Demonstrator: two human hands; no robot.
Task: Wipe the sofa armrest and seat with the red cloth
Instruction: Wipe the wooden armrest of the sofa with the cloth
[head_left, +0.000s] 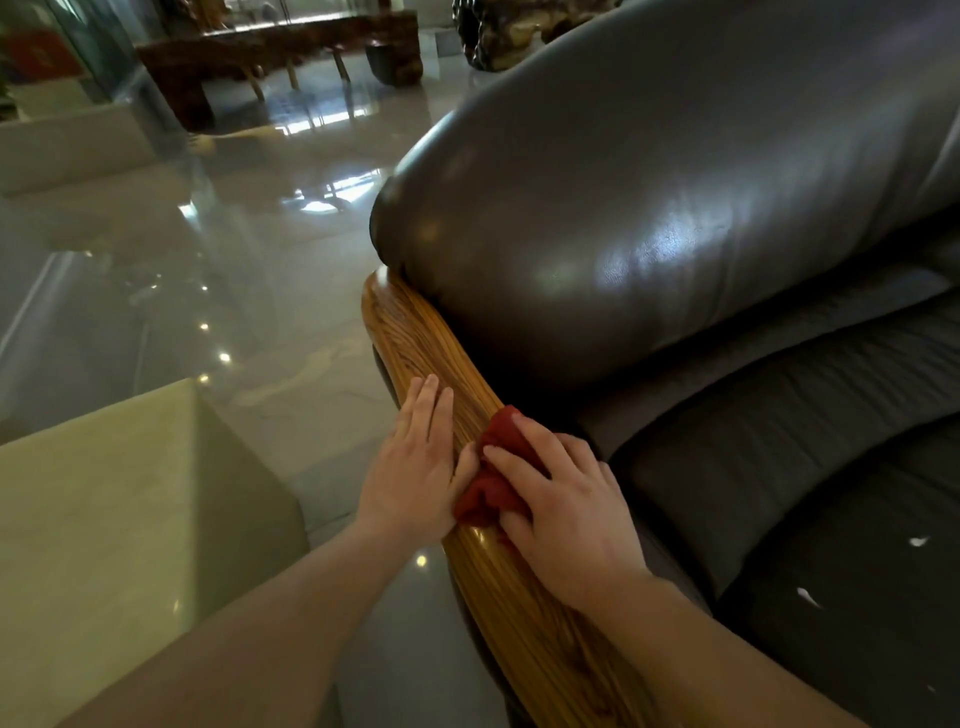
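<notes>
Head view, looking down at your two bare hands on a sofa's wooden armrest (415, 338). Your right hand (566, 514) presses down on a bunched red cloth (488, 493), fingers spread and curled over it, clamping it against the top of the armrest. Cloth shows in front of your fingertips and to the left of your palm; the rest is hidden under the hand. Your left hand (415, 467) lies flat and open just left of the cloth, fingers together and pointing away from you along the wood, its thumb touching the cloth's edge. It holds nothing.

The armrest is a rounded rail of glossy striped golden-brown wood, running from the near right of the picture up and away to the left. Both forearms reach in from the near edge, one on each side of the rail.

To the right of the armrest sits the dark leather seat (779, 467), creased, with a few small white flecks (918, 541) on its near right part. Beyond the hands, a large shiny dark cushion (649, 208) bulges over the far end of the rail.

To the left, a pale block-shaped table (130, 493) stands on a polished grey floor (208, 260) that reflects lights. Far off, a dark wooden bench (280, 47) stands blurred.
</notes>
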